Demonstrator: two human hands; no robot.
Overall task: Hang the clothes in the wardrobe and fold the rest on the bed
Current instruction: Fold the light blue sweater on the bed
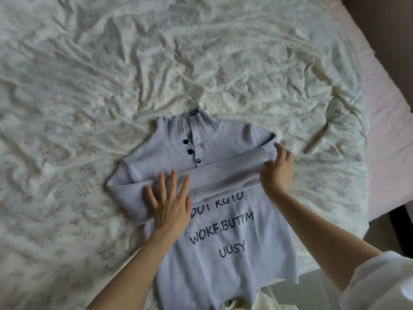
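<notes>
A pale lilac knitted sweater [223, 260] lies face up on the bed, with a ribbed high collar, three dark buttons and dark printed letters on the chest. Both sleeves are folded across the chest in a band. My left hand [169, 202] presses flat with spread fingers on the folded sleeves at the left. My right hand [277, 168] rests on the right end of the sleeve band near the shoulder; its fingers look fairly straight, and whether they pinch the fabric is unclear.
The bed is covered by a crumpled white sheet with a faint flower print [134, 63]. A pink mattress edge [384, 130] shows at the right, with dark floor beyond it. A cream garment [263, 302] lies at the bottom edge, below the sweater's hem.
</notes>
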